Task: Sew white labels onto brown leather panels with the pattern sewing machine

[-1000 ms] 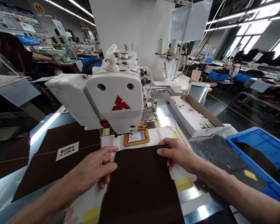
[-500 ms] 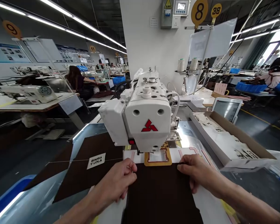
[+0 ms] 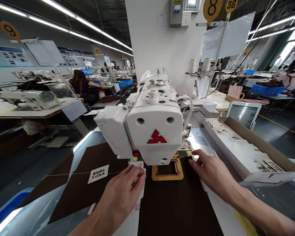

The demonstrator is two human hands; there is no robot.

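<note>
We read "BIMBA Y LOLA" on a white label [image 3: 98,173] left of the sewing machine [image 3: 153,131], which bears a red three-diamond emblem. Our left hand [image 3: 121,195] and right hand [image 3: 211,173] press flat, fingers loosely spread, on the dark brown panel [image 3: 177,203] under the machine's head, beneath its orange frame [image 3: 167,170]. Signs "8" and "38" hang above; a cardboard box [image 3: 248,147] stands right of the machine.

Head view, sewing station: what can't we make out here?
- Needle and presser foot: hidden under the white sewing machine head.
- Dark brown fabric panel: near end cut off by the bottom edge.
- Left hand fingertips: partly under the machine; contact with the yellow rectangular frame unclear.
- Right hand: palm down, grip hidden.
- Printing on white labels in the cardboard box: too small.
</note>
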